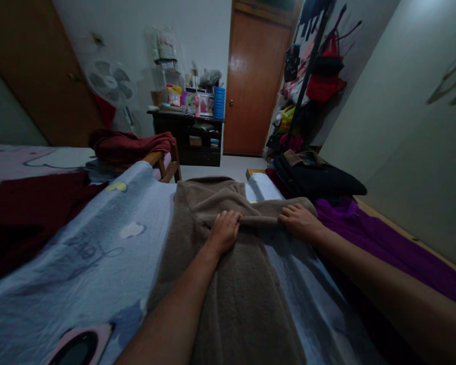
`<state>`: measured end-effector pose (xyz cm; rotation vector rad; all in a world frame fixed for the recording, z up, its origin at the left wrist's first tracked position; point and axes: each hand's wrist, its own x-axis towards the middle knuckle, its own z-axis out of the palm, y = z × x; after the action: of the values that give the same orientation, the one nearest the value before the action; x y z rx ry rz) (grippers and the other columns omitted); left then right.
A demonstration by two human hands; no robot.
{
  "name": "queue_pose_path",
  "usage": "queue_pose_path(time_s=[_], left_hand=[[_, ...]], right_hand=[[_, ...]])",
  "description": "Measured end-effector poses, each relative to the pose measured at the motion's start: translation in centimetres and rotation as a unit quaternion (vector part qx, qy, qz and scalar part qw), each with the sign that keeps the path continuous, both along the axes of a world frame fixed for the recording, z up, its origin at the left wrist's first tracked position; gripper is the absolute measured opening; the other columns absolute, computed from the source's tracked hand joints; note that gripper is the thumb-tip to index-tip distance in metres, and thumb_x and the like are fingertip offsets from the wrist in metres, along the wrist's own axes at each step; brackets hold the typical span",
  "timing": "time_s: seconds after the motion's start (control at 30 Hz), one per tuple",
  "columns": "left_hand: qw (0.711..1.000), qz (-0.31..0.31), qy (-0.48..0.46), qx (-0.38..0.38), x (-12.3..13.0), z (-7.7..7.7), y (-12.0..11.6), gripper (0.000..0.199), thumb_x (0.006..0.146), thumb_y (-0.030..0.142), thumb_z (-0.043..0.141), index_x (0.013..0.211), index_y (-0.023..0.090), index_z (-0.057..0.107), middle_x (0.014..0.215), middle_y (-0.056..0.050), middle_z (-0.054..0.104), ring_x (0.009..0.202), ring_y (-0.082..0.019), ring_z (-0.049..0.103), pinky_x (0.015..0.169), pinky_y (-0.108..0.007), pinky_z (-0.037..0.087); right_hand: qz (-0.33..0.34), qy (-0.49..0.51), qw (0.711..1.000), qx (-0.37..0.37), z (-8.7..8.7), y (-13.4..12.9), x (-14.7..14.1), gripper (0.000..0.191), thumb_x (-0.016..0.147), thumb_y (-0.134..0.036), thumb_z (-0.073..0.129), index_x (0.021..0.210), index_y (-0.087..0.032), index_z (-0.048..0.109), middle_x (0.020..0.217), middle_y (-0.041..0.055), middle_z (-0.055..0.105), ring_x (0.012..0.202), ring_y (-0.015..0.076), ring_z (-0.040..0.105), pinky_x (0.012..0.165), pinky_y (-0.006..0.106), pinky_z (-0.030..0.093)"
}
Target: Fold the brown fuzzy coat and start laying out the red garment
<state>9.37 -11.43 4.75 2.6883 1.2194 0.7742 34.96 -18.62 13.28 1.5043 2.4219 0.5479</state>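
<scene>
A brown fleecy garment (243, 289) lies lengthwise on the bed in front of me, one sleeve stretched out to the right. My left hand (224, 232) is closed on the sleeve's near edge, close to the garment's body. Farther along, toward the cuff end, my right hand (301, 222) grips the same sleeve with fingers curled over it. Between the two hands the cloth runs in a straight fold. My thumbs are mostly hidden.
Purple clothing (387, 243) and a folded black garment (319, 175) lie along the right side. Dark red clothing (34, 218) spreads at the left on the patterned bedsheet (137, 253). A pink-edged device (83, 344) rests at the lower left. A wooden door (256, 86) stands beyond.
</scene>
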Motion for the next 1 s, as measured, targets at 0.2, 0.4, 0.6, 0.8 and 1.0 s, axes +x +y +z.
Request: queue_pose_path(time_s=[0.2,0.4,0.6,0.8,1.0], left_hand=[[0.999,-0.029,-0.019,-0.009,-0.3,0.4,-0.2,0.020,0.090,0.020,0.053,0.108,0.024,0.060,0.105,-0.004,0.064,0.098,-0.023,0.053,0.086,-0.037,0.042],[0.995,-0.095,-0.034,0.000,-0.6,0.7,-0.2,0.026,0.082,0.013,0.058,0.104,0.025,0.066,0.113,-0.004,0.067,0.111,-0.023,0.052,0.097,-0.041,0.038],[0.994,-0.104,-0.029,-0.008,-0.6,0.5,-0.3,0.029,0.079,0.010,0.056,0.101,0.025,0.068,0.116,-0.003,0.070,0.118,-0.023,0.053,0.100,-0.044,0.036],[0.994,-0.105,-0.020,-0.006,-0.6,0.6,-0.4,0.026,0.080,0.012,0.057,0.099,0.026,0.069,0.115,-0.002,0.070,0.119,-0.023,0.054,0.100,-0.044,0.037],[0.994,-0.108,-0.014,-0.007,-0.6,0.5,-0.3,0.026,0.080,0.014,0.058,0.100,0.026,0.070,0.117,-0.002,0.069,0.120,-0.024,0.053,0.101,-0.045,0.037]], right_hand=[[-0.001,0.013,1.000,0.021,0.9,-0.7,-0.2,0.014,0.089,-0.021,0.054,0.086,-0.020,0.068,0.097,0.0087,0.060,0.092,0.0229,0.053,0.081,0.035,0.033],[-0.097,0.019,0.991,-0.089,0.0,-0.8,-0.5,0.023,0.087,-0.011,0.047,0.094,-0.015,0.068,0.095,0.0106,0.065,0.087,0.0211,0.061,0.072,0.031,0.040],[-0.167,0.050,0.969,-0.174,0.9,1.3,-1.7,0.024,0.085,-0.033,0.055,0.087,-0.016,0.072,0.089,0.0098,0.072,0.077,0.0214,0.065,0.063,0.029,0.043],[-0.210,0.100,0.972,-0.031,1.2,6.0,-1.1,0.038,0.094,-0.022,0.033,0.111,-0.014,0.067,0.115,0.0168,0.067,0.105,0.0247,0.062,0.086,0.033,0.042],[-0.239,0.049,0.967,-0.072,-1.1,8.5,0.5,0.036,0.093,-0.027,0.042,0.119,-0.013,0.063,0.119,0.0178,0.066,0.121,0.0290,0.054,0.108,0.049,0.025]])
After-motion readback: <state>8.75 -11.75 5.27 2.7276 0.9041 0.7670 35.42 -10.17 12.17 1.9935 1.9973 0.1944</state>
